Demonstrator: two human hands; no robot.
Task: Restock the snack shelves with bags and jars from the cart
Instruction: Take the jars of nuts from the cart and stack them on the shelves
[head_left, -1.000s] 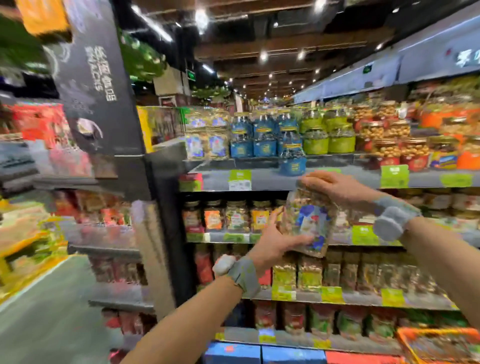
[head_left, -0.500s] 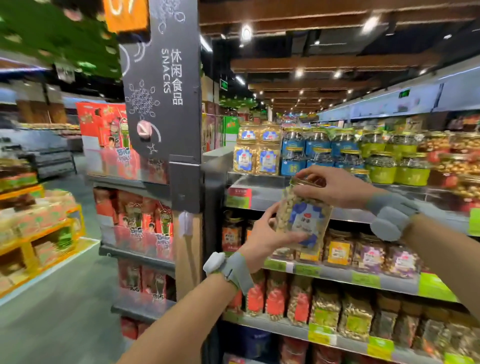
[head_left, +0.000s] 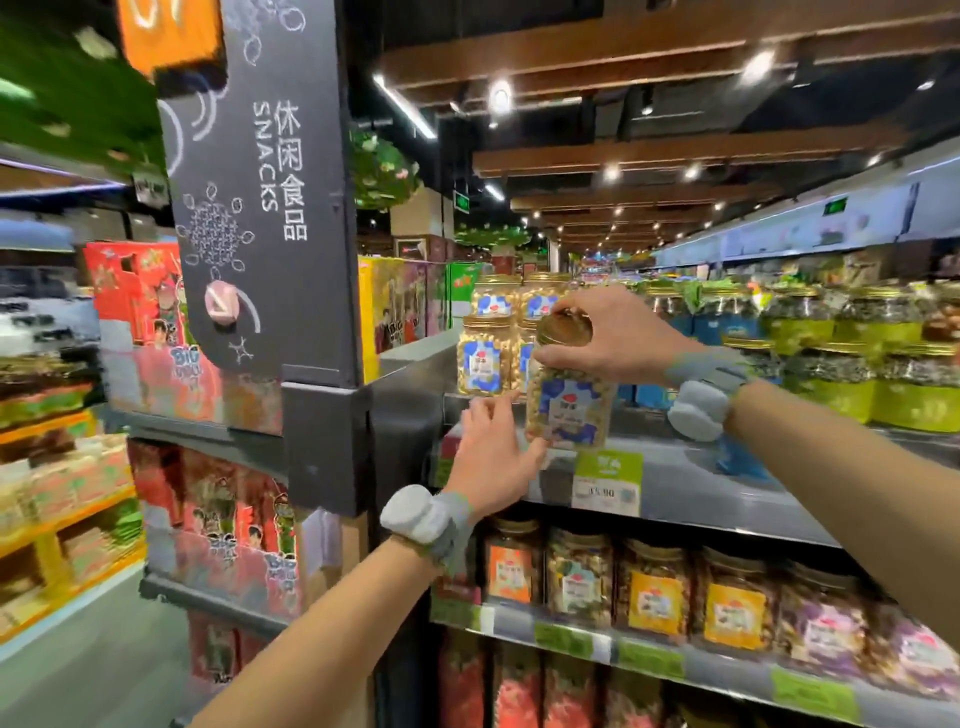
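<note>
At upper left of centre hung a dark snack sign (head_left: 265, 208). Below it, mid-frame, the left hand (head_left: 493, 457) reached up with fairly straight fingers, touching the lower left corner of the jar (head_left: 569, 400) without closing round it. The jar, filled with pale snacks and blue-labelled, stood slightly tilted at frame centre over the front of the top shelf (head_left: 701, 493), just right of the matching jars (head_left: 485, 358); whether it rested there was unclear. The right hand (head_left: 613, 338) gripped its gold lid from above, fingers curled round it. Green-labelled jars (head_left: 831, 374) lined the right.
</note>
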